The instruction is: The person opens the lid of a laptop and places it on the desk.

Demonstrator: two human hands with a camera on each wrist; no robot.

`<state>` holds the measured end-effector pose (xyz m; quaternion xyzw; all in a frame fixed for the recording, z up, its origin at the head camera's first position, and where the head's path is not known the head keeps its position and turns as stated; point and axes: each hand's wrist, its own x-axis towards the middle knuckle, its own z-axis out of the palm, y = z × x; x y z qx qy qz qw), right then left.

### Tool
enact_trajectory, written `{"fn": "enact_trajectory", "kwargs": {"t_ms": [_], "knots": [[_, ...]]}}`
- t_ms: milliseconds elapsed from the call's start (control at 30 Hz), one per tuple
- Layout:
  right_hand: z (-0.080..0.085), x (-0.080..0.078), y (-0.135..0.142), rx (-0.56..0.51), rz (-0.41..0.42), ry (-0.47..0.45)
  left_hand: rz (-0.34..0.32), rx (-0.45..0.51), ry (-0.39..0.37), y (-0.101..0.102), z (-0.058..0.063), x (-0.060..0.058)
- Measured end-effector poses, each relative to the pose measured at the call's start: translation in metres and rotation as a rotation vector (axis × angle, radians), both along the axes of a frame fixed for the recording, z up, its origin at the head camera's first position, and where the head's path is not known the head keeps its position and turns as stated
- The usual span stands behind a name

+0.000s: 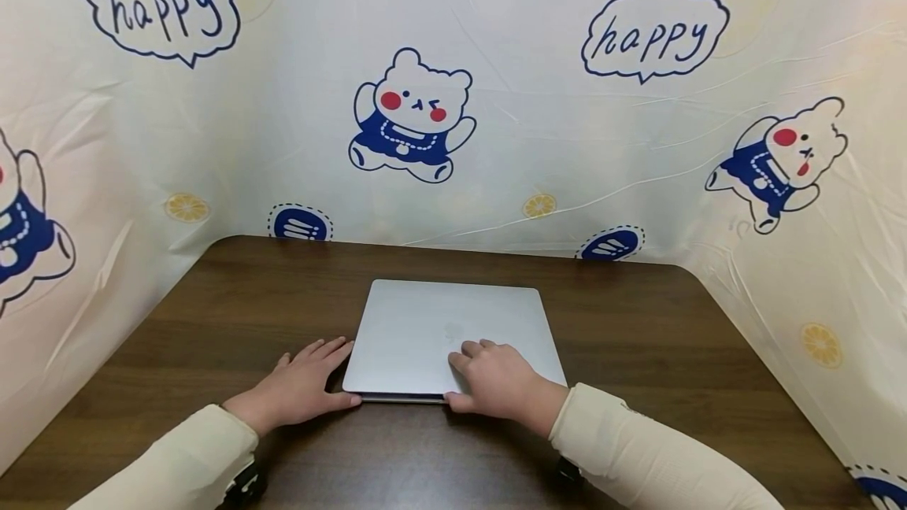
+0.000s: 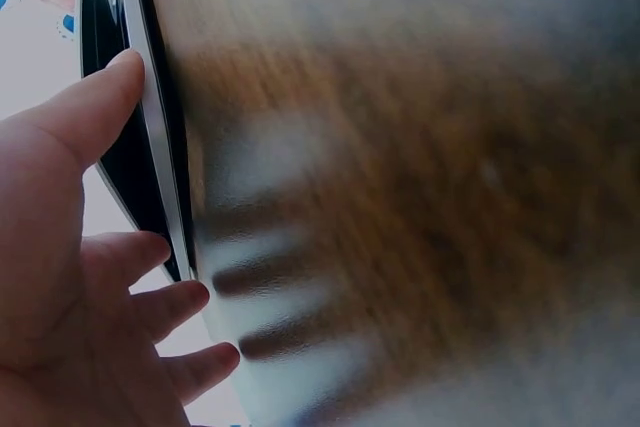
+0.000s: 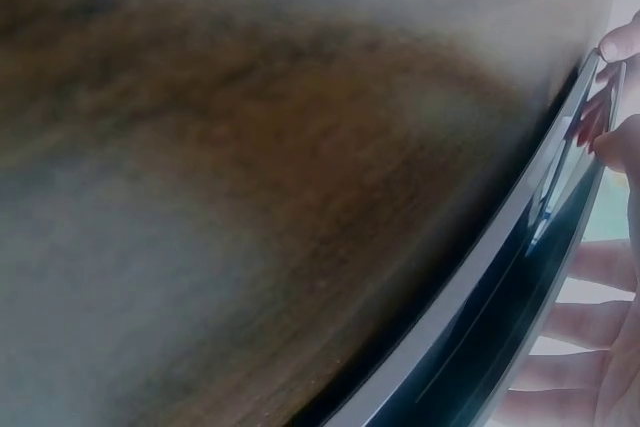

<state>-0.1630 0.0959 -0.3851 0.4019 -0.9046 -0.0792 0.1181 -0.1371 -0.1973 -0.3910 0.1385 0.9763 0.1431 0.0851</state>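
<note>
A silver laptop lies on the brown wooden table, its lid raised slightly, leaving a narrow dark gap along the front. My left hand rests at the front left corner, fingers spread beside the laptop and thumb at the front edge of its base. In the left wrist view that thumb overlaps the base's metal edge. My right hand pinches the lid's front edge near the middle, thumb at the edge and bent fingers on top. The dark inside of the lid shows in the right wrist view.
The wooden table has rounded far corners. A pale curtain printed with bears and lemon slices hangs around its back and sides. Light sleeves cover both arms, with a dark band below the left cuff.
</note>
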Motion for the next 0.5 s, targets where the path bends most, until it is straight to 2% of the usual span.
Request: {"fn": "enact_trajectory", "kwargs": {"t_ms": [267,500], "knots": [[0.0012,-0.0006,-0.0003,-0.003,0.0,-0.009,-0.012,0.003,-0.003,-0.0012,-0.0006,-0.0002],[0.0027,0.0003,0.0008,-0.013,0.036,0.035,-0.014,0.007,-0.013,0.0007,0.0008,0.0]]}}
